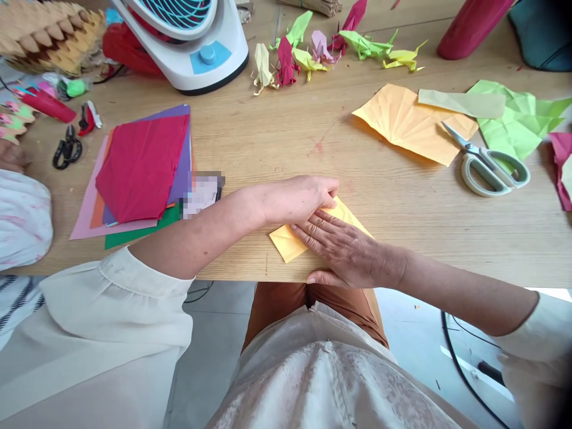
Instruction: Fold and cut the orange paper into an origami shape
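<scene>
A folded sheet of yellow-orange paper (286, 243) lies near the table's front edge, its middle covered by both hands. My left hand (306, 196) reaches across to the paper's far side. Its fingers are curled inward on the paper's upper edge, and the fingertips are partly hidden. My right hand (348, 249) lies flat over the paper with its fingers stretched out towards the left, and its thumb rests at the table edge. A crease line shows on the paper's left corner.
Green-grey scissors (489, 167) lie right, beside creased orange paper (402, 122) and light green paper (513, 125). Several folded paper figures (308, 56) stand at the back. A white fan (210, 44) and stacked coloured sheets (143, 167) are left. Another person's sleeve (22, 217) shows far left.
</scene>
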